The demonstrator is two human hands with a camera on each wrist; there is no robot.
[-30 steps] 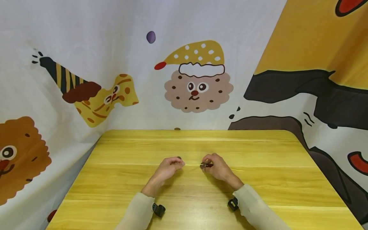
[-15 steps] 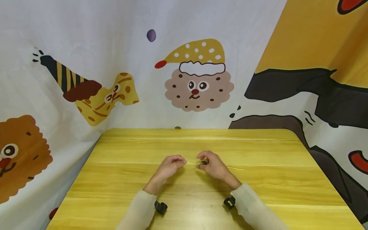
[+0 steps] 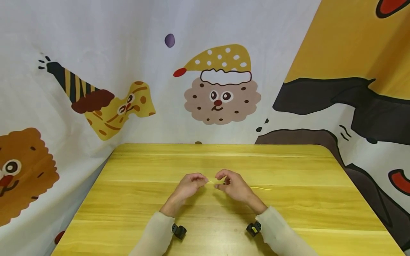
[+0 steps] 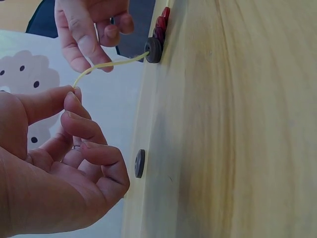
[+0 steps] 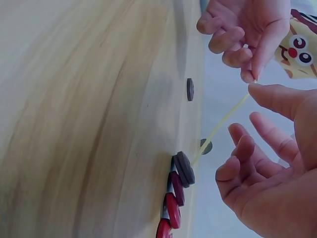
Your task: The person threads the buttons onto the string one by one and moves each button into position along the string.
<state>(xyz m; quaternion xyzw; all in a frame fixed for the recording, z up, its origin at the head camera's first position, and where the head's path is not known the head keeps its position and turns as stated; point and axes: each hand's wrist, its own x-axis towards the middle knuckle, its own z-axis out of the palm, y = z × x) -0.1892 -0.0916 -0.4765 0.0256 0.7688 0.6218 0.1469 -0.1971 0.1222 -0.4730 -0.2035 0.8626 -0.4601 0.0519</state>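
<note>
My left hand [image 3: 189,186] pinches the end of a yellow string [image 4: 111,63] between thumb and forefinger. The string runs down through a dark button [image 4: 153,49] with a raised rim. Behind it on the string, red buttons [image 5: 173,210] and a dark red one [image 5: 177,188] stand in a leaning row on the table. My right hand [image 3: 235,185] is spread beside the string, fingers loosely bent and holding nothing, thumb near the left fingertips. One loose dark button [image 4: 140,163] lies apart below the left hand; in the head view that hand mostly hides it.
The wooden table [image 3: 144,213] has its far edge against a cartoon-print cloth [image 3: 153,124]. The string's tail trails out on the table to the right of the right hand. A small black camera [image 3: 179,231] sits on each wrist.
The right hand has let go of the dark button, spread its fingers and moved left toward the left hand. The string between the hands has gone from taut to slack. The left hand barely moved.
</note>
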